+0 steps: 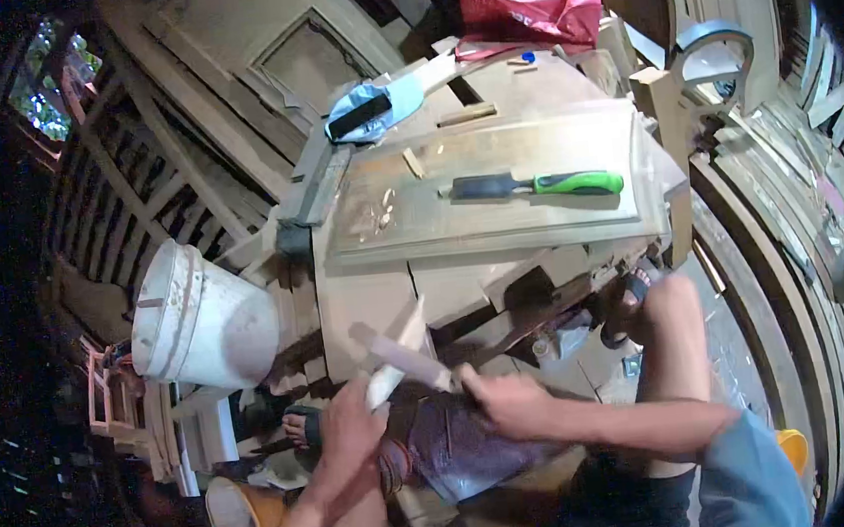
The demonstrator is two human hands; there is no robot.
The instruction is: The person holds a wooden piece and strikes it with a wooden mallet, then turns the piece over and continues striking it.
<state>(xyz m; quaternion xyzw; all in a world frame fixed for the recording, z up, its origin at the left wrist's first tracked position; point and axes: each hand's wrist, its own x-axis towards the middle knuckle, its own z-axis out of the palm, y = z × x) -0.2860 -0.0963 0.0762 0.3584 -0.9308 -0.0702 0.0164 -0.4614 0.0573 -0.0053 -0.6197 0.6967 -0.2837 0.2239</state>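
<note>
My left hand (354,422) is closed around the lower end of a pale wooden stick (411,331), which slants up to the right above my lap. A flat-bladed hand tool (405,359) is gripped in my right hand (506,400). Its greyish blade crosses the stick, pointing up and left; motion blur hides whether it is a knife or a chisel. On the wooden panel (540,231) in front of me lies a chisel (536,185) with a green and black handle. Wood chips (383,207) and a small wood strip (414,164) are scattered beside it.
A stained white bucket (237,325) leans at the left, with a yellow bucket (263,510) below it. Behind the panel are a blue cap (398,100) and a red plastic bag (525,4). Boards (770,223) are stacked along the right. A dark cloth (468,445) covers my lap.
</note>
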